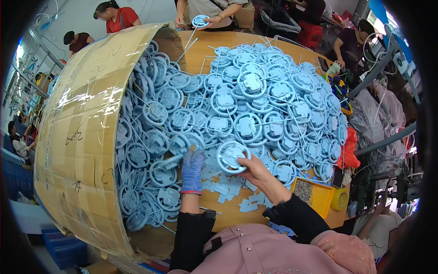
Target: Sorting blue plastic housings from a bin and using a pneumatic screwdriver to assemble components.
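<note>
My right hand (255, 170), bare, is closed on the rim of a light blue plastic toy steering wheel (232, 156), holding it face up above the table. My left hand (193, 170) wears a blue-grey knit glove with a red cuff. Its fingers stretch away from me beside a tilted blue wheel (168, 162) at the carton's mouth; whether they touch it is unclear. Thin flat blue pieces (223, 188) lie scattered between my hands. A big pile of similar wheels (248, 125), many with thin rods, spreads beyond my hands.
A large cardboard carton (80, 132) lies on its side at left, filled with wheels. On the right are a yellow basket (326, 197) of small metal parts, a tape roll (340, 199) and a red bag (349, 148). Across the wooden table (200, 43), a person holds another wheel (200, 21).
</note>
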`<move>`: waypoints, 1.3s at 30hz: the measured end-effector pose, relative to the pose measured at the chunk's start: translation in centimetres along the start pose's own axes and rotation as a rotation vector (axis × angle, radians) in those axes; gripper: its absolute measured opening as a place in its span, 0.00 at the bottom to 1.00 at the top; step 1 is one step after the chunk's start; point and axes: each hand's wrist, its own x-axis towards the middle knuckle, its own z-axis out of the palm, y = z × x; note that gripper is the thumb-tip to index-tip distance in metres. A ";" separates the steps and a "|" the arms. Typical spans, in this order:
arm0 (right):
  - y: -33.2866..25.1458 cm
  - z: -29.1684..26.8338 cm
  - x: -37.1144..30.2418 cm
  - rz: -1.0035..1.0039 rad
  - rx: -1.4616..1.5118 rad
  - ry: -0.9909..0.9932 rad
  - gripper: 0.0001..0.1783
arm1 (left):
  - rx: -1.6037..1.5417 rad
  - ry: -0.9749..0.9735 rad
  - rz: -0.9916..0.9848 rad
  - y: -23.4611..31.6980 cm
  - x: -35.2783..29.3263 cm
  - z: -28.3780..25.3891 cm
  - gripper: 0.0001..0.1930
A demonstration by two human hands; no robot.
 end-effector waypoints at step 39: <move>2.9 -7.6 -2.9 -0.360 -1.880 0.240 0.23 | -0.443 -0.229 -0.338 -0.6 -10.6 -1.1 0.36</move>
